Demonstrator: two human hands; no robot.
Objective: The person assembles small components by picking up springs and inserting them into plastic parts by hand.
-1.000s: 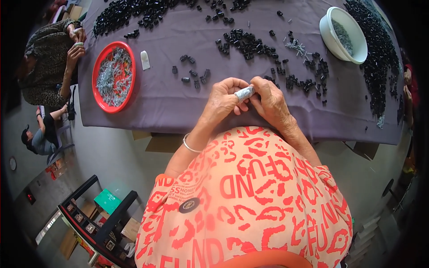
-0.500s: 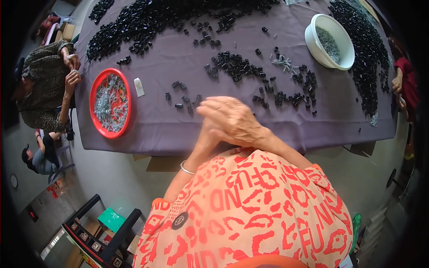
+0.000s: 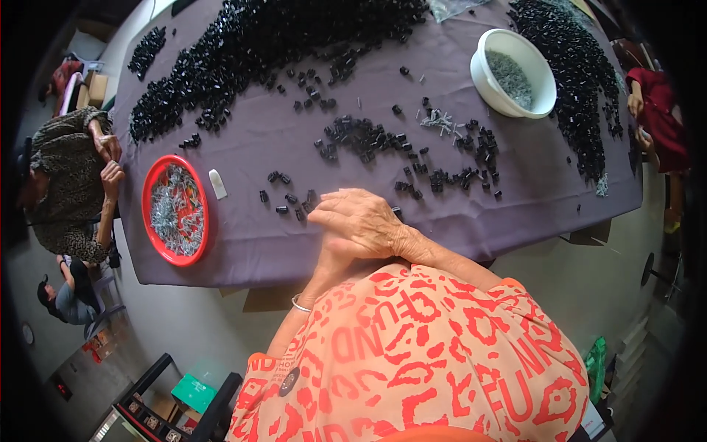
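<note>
My right hand (image 3: 361, 221) lies across my left hand (image 3: 335, 250) near the table's front edge. The right fingers are stretched out together over the left one. Most of the left fingers are hidden beneath, and that hand is slightly blurred; whether anything sits between the palms does not show. Just beyond the fingertips are several small black plastic caps (image 3: 291, 199). A larger scatter of black caps (image 3: 364, 138) lies farther out, with a small heap of thin clear pieces (image 3: 442, 123) beside it.
On the left, a red tray (image 3: 206, 221) holds clear pieces, beside a white piece (image 3: 218, 184). A white bowl (image 3: 545, 88) stands at far right. Large black heaps (image 3: 243, 59) cover the back. Co-workers' hands (image 3: 109, 158) are at the left edge, with another person (image 3: 659, 118) at right.
The view has shifted, so the table and its things sit lower on the left and farther left overall. My hands stay together, right over left.
</note>
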